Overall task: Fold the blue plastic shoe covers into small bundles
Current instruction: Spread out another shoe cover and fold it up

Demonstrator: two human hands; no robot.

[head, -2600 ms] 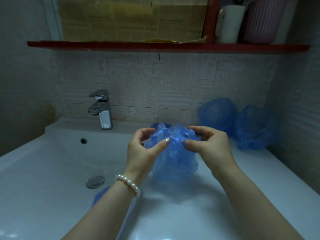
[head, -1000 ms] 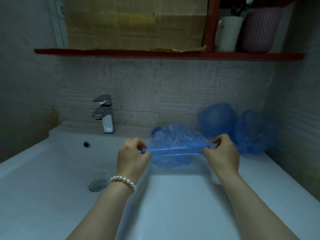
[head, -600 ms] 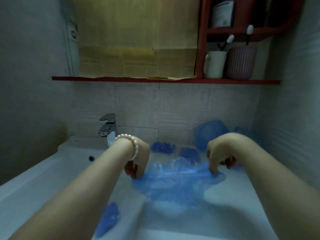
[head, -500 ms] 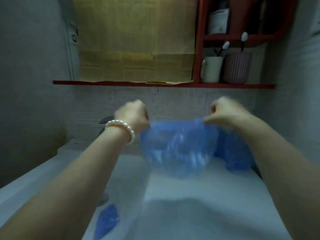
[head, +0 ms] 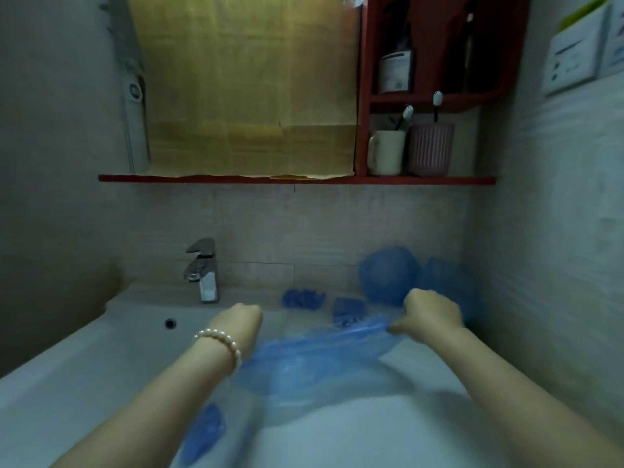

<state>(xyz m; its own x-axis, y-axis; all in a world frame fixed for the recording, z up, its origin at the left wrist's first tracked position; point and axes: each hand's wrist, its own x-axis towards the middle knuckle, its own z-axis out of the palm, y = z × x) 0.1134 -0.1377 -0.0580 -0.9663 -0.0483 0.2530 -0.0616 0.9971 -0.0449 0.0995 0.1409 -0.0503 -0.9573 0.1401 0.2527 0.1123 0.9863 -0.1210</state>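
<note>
Cover (head: 317, 363) between both curled hands

Dim, bluish, low-contrast light fills the soft, motion-blurred view, with wide-angle bending at the edges and faint shadows.

Shoe cover (head: 314, 363): blue, translucent, stretched flat, centre frame. Two folded bundles (head: 303, 298) behind it; two unfolded covers (head: 388, 275) upper right; one bundle (head: 206, 430) lower left.

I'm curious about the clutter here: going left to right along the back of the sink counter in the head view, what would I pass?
Faucet → first small blue bundle → second small blue bundle → puffy unfolded shoe cover → another unfolded shoe cover by the right wall.
</note>
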